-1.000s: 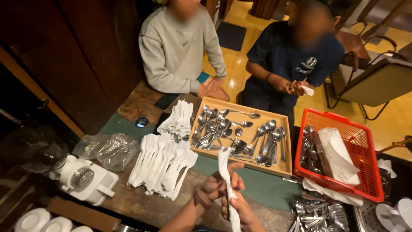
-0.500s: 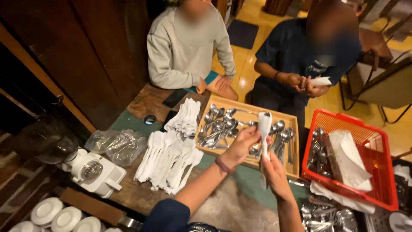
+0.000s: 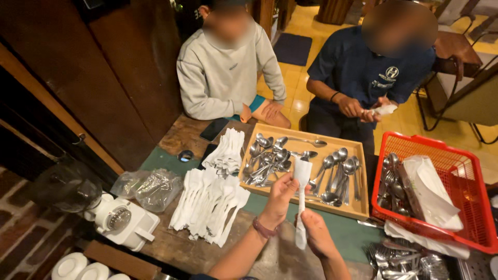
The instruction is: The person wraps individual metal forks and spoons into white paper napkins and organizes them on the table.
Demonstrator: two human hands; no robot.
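Right now I see a white napkin-wrapped utensil (image 3: 301, 202) held upright over the near edge of the wooden tray (image 3: 306, 207), which I take as my landmark. My left hand (image 3: 280, 196) grips its upper part, fingers (image 3: 288, 182) curled shut around the wrapped top; my right hand (image 3: 314, 231) pinches the lower part, fingers closed on the paper, just nearer me than the tray. Inside the tray lie loose spoons (image 3: 332, 173). Left of the tray, on the counter (image 3: 181, 140), two heaps of wrapped utensils (image 3: 210, 205) rest side by side, and further left sit clear plastic bags (image 3: 148, 186) and a white appliance (image 3: 122, 223). Right of the tray stands a red basket (image 3: 467, 176) holding cutlery and a stack of napkins (image 3: 428, 189). Beyond the tray two seated people face me; one of them, in a dark shirt (image 3: 363, 72), holds a white wrap (image 3: 385, 109) in both hands.
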